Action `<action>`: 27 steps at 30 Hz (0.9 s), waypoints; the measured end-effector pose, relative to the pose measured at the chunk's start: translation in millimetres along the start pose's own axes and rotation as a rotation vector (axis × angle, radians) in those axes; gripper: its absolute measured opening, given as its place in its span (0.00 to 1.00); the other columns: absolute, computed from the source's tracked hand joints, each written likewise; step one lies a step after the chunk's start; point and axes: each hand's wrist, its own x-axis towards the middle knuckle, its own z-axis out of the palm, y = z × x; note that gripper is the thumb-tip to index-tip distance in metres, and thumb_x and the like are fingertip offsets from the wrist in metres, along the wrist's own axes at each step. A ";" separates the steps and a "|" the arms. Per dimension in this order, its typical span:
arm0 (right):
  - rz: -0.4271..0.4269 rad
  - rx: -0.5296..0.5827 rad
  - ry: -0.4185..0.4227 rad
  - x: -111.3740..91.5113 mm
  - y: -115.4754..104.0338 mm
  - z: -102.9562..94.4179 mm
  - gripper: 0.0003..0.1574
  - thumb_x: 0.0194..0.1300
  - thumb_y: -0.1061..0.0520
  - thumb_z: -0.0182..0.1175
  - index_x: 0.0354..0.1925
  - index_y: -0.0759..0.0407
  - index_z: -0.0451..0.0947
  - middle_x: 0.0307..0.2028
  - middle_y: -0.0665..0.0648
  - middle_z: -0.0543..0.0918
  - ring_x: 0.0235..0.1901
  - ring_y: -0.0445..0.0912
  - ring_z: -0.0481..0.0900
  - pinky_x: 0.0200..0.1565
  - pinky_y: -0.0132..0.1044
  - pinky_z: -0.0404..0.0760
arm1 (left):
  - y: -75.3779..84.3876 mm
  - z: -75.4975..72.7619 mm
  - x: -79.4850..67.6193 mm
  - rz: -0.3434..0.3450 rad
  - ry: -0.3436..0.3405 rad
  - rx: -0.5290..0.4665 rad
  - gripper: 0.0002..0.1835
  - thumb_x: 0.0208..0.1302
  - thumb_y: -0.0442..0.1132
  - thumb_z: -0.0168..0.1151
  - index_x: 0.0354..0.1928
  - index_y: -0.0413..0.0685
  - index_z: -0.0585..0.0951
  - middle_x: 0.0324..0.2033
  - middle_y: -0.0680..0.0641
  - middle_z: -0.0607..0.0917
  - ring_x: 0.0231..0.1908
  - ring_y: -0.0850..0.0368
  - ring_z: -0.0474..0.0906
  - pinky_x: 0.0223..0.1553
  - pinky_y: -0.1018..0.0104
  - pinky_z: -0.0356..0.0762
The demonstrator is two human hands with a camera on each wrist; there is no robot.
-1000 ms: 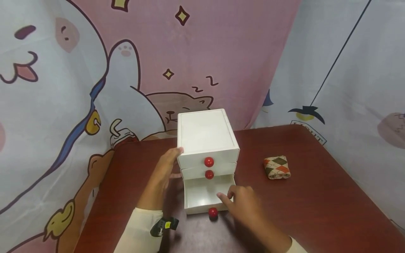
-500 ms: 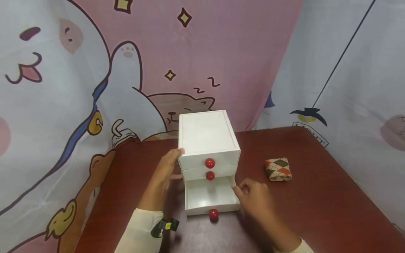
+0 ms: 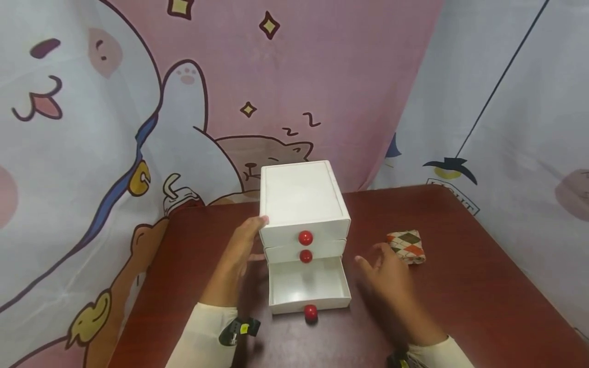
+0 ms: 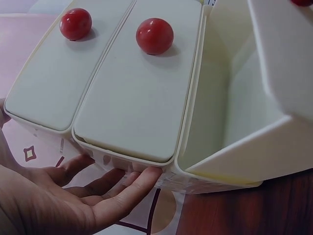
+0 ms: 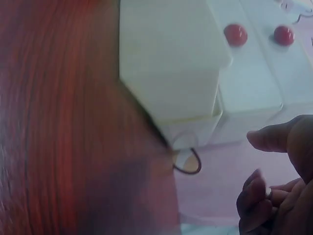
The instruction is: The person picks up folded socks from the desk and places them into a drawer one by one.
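Observation:
A small white drawer cabinet (image 3: 303, 194) with round red knobs stands on the table. Its bottom drawer (image 3: 309, 286) is pulled out, and its inside looks bare; the upper two drawers are closed. My left hand (image 3: 239, 250) rests against the cabinet's left side, thumb at the top edge; in the left wrist view its extended fingers (image 4: 132, 196) touch the side wall. To the right of the drawer, my right hand (image 3: 388, 273) is in the air with nothing in it, fingers loosely bent. Just beyond its fingertips lies a folded argyle-patterned cloth (image 3: 407, 246), partly covered by the hand.
The dark red-brown table (image 3: 483, 286) extends to both sides of the cabinet. A printed cartoon curtain (image 3: 349, 92) hangs behind and along the sides. The pulled-out drawer's red knob (image 3: 311, 313) juts toward the front.
My right hand has moved away from the drawer's front right part, rightward toward the folded cloth. The left hand stays on the cabinet's side, and the drawer remains pulled out.

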 end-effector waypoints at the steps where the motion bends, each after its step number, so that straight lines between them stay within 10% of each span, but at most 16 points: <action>1: 0.016 -0.008 -0.002 2.4 3.1 0.3 0.34 0.71 0.45 0.73 0.61 0.69 0.77 0.25 0.55 0.78 0.25 0.47 0.75 0.31 0.41 0.72 | 0.4 -0.2 0.2 -0.001 0.002 0.000 0.34 0.79 0.61 0.55 0.74 0.45 0.74 0.68 0.33 0.79 0.73 0.34 0.74 0.61 0.24 0.82; 11: 0.104 -0.049 0.189 27.1 41.3 -4.4 0.33 0.71 0.47 0.68 0.64 0.67 0.77 0.62 0.79 0.75 0.64 0.76 0.69 0.60 0.76 0.67 | -0.3 -0.3 -0.4 -0.002 -0.012 0.009 0.35 0.78 0.62 0.56 0.76 0.47 0.73 0.69 0.33 0.79 0.74 0.34 0.72 0.61 0.26 0.83; 17: 0.281 -0.048 0.130 47.5 67.6 -10.7 0.46 0.72 0.44 0.65 0.76 0.67 0.63 0.71 0.83 0.61 0.71 0.78 0.55 0.62 0.79 0.59 | -0.2 -0.3 -1.0 -0.002 -0.012 0.018 0.37 0.78 0.62 0.56 0.77 0.46 0.71 0.72 0.33 0.76 0.74 0.32 0.71 0.61 0.25 0.83; 27: 0.431 -0.110 -0.054 73.8 108.6 -20.0 0.58 0.77 0.31 0.53 0.75 0.81 0.56 0.69 0.89 0.64 0.71 0.83 0.60 0.65 0.79 0.70 | 0.4 -0.2 0.3 -0.004 -0.002 0.017 0.38 0.77 0.62 0.57 0.77 0.45 0.71 0.71 0.32 0.77 0.74 0.32 0.72 0.59 0.26 0.84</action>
